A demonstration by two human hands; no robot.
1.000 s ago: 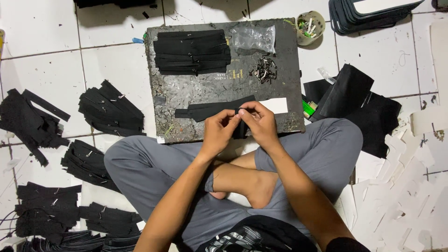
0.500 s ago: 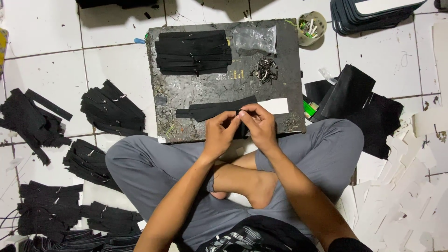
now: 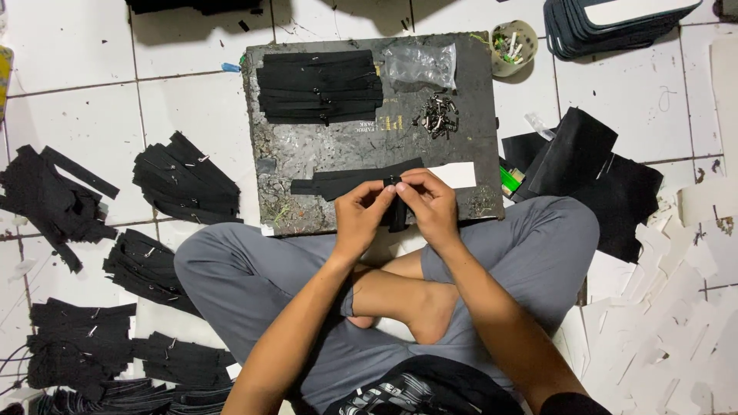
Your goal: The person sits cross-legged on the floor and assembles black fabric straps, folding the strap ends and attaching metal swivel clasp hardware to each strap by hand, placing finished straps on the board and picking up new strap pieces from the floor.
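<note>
Evidently, a small metal piece, probably a zipper slider, is being worked onto a black strip (image 3: 350,181) at the centre of the frame, over the lower edge of a dark work board (image 3: 477,100). The strip's end is pinched by the left hand (image 3: 361,215) and the right hand (image 3: 432,206), fingertips closed together. Steady alignment seems called for next. Loose metal pieces (image 3: 437,121) are heaped higher on the board, beside a stack of black strips (image 3: 319,86).
</note>
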